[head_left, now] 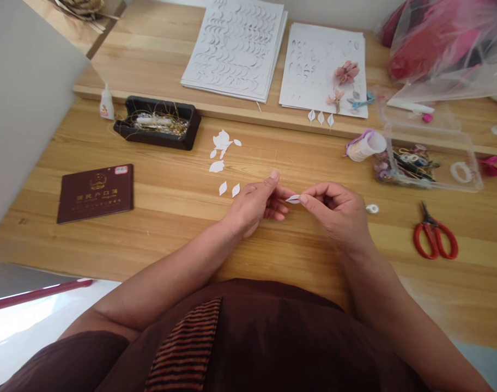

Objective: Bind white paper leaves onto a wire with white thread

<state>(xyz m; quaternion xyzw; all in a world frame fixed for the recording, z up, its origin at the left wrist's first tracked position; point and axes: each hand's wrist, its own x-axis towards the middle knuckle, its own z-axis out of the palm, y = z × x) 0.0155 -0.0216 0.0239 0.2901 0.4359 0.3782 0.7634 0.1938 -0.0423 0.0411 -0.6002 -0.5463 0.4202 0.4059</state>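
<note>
Between thumb and fingers, my right hand (339,211) pinches the right end of a small white paper leaf (292,199) with a dark line along its middle. My left hand (254,202) is beside it, thumb raised apart from the fingers. Its fingertips reach the leaf's left end, and whether they press on it I cannot tell. Two loose paper leaves (236,189) lie just left of that hand. Further up sit more white paper cutouts (222,140), some overlapping. Three leaves with dark centre lines (321,118) rest along the raised ledge.
Red-handled scissors (435,239) and a small white roll (372,208) lie to the right. Behind them stand a white cylinder (367,146) and a clear plastic box (436,163). Leftward are a black tray (158,122), glue bottle (107,103) and maroon booklet (95,193). Cut paper sheets (236,49) lie behind.
</note>
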